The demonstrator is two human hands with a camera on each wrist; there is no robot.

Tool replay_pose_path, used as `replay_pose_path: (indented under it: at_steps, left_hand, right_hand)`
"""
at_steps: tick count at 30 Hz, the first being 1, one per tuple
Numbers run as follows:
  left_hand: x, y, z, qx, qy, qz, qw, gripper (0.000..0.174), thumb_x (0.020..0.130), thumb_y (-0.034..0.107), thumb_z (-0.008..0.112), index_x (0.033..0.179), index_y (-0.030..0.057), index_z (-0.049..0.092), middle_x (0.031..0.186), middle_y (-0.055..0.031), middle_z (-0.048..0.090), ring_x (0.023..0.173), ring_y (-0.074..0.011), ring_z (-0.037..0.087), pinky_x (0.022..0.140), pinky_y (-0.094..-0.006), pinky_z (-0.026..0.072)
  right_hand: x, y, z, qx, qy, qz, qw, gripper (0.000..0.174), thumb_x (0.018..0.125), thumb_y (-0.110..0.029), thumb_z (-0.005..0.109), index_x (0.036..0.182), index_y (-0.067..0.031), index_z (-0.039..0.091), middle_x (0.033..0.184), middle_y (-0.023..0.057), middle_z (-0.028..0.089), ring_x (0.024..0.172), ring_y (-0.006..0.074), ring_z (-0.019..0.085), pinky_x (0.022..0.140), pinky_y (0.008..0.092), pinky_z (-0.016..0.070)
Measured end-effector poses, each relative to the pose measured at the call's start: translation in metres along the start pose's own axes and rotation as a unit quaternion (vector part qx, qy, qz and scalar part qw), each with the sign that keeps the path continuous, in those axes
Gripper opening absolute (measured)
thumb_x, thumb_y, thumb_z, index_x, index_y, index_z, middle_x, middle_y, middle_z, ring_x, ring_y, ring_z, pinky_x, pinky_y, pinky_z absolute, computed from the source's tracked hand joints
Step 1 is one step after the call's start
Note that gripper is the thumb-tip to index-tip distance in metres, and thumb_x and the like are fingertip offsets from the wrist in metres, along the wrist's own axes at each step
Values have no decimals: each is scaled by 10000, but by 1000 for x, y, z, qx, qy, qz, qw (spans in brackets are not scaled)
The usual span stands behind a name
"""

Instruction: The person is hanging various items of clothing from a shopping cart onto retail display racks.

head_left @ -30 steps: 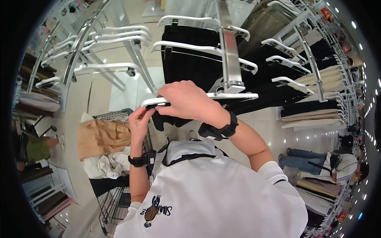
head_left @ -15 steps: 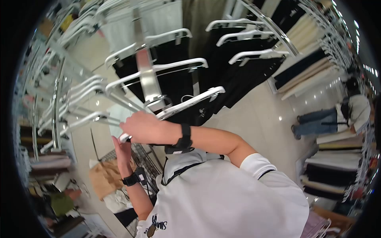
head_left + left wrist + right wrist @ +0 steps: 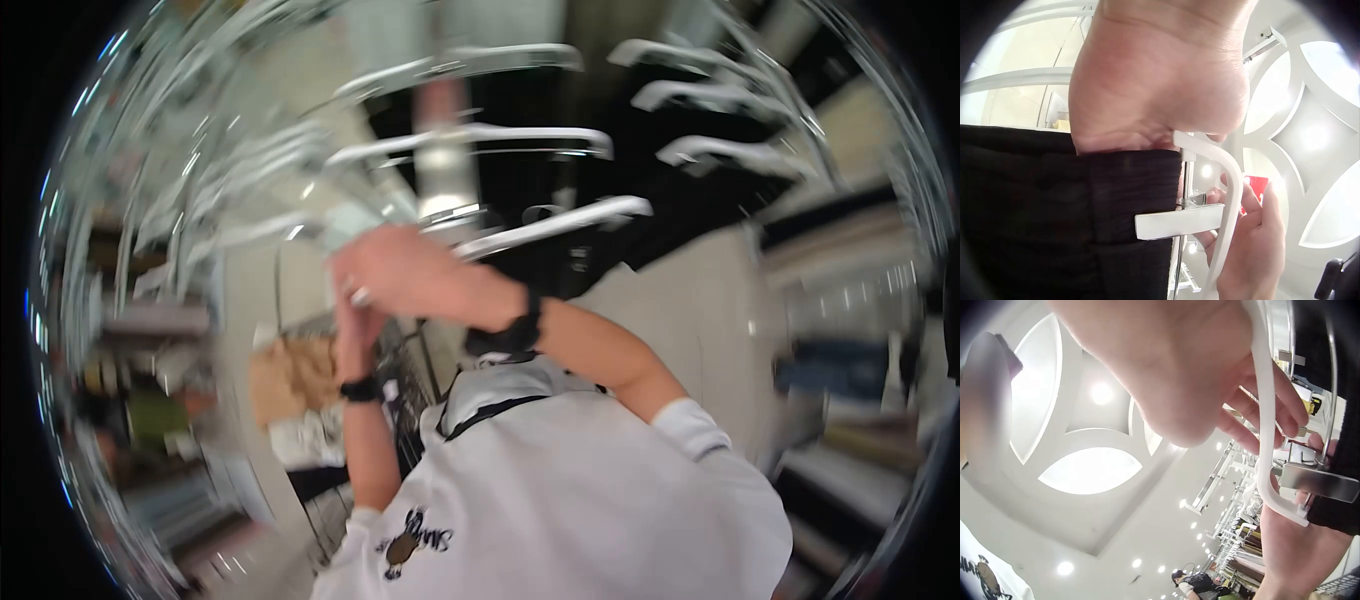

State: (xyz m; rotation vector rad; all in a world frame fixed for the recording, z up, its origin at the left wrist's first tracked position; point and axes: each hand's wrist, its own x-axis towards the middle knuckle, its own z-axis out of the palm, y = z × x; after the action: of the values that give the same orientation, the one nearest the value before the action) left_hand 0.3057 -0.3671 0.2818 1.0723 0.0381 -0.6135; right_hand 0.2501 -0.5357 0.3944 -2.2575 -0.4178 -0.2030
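In the head view, which is blurred, my right hand (image 3: 410,275) covers the left end of a white hanger (image 3: 560,225) at the front of a rail. My left hand (image 3: 358,325) is just below it. From the left wrist, the waistband of a black garment (image 3: 1072,200) sits beside the hanger's metal clip (image 3: 1179,222), and my left fingers pinch the fabric, partly hidden behind it. The right wrist view has my right fingers (image 3: 1247,419) curled round the hanger's white bar (image 3: 1265,425) close to the clip.
More white hangers (image 3: 480,137) with black garments hang on the metal rail (image 3: 447,180) behind. Bare hangers (image 3: 250,235) are at the left. Below my left hand is a wire cart with tan clothing (image 3: 295,380) and white clothing (image 3: 305,437).
The head view has swung and blurred. The hanger's left end has dropped since the first frame, so it now slants. Both hands stay together at that end.
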Motion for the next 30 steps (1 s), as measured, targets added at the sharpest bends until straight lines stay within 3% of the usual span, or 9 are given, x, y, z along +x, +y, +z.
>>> replay_pose_path:
  at_steps: [2,4,5,10,11,14,18,28,30]
  left_hand:
    - [9,-5,-15,-44,-2,-41,998,896,1031,717,242,1349,-35,610,1300,-145,677,1231,-267,612,1111,-438,417]
    - [11,-3,-18,16,-127,-18,992,922,1026,725,250,1340,-66,606,1277,-154,689,1187,-234,641,1088,-400,444]
    - [8,-2,-13,20,-125,-10,992,928,1028,724,243,1283,-75,640,1229,-149,709,1146,-223,652,1059,-380,452]
    - [9,-2,-13,30,-149,1,988,819,1073,639,253,1169,-35,708,1107,-100,728,1049,-177,659,1015,-326,452]
    - [7,0,-10,19,-165,18,986,700,1087,568,333,1129,-20,710,1053,-75,722,995,-154,656,962,-313,467]
    - [6,4,-11,53,-178,45,982,623,1107,464,353,1294,-58,636,1131,-105,713,1026,-185,662,958,-328,483]
    - [-4,13,-5,45,-163,40,985,451,1089,327,441,1231,-41,660,1119,-100,713,999,-174,665,916,-324,499]
    - [3,0,-13,32,-173,67,982,393,1076,272,457,1187,-38,672,1101,-96,715,979,-170,669,896,-313,506]
    - [-2,0,-6,36,-90,57,994,421,1071,306,418,1102,-5,699,1072,-76,717,978,-148,652,919,-297,486]
  right_hand:
    - [5,-3,-9,-59,27,-37,997,213,882,-174,612,1059,-67,666,964,193,706,907,422,679,745,502,558]
    - [7,0,-7,-54,53,-72,995,239,974,-193,466,1032,-39,640,931,221,684,887,440,665,716,513,522]
    - [8,5,-5,-60,24,-56,996,289,928,-175,566,1176,-34,614,987,191,707,896,415,685,762,502,558]
    - [13,-8,-5,88,-5,66,994,361,1058,-282,459,987,5,667,833,196,693,805,415,672,711,457,522]
    - [14,-10,-4,119,5,102,988,415,1077,-306,445,937,13,671,786,192,683,771,412,664,692,444,512]
    - [14,-12,-2,70,5,87,994,447,1083,-335,444,914,11,672,752,182,669,721,403,645,672,433,502]
    - [13,-13,-1,52,6,57,997,341,1059,-260,515,919,10,669,754,183,659,701,390,637,647,423,493]
    - [10,-15,-1,22,21,42,999,254,1014,-200,568,920,12,672,812,187,671,750,401,649,656,441,501]
    - [10,-10,1,17,6,36,999,258,997,-219,585,910,2,683,833,184,677,771,405,652,670,454,509]
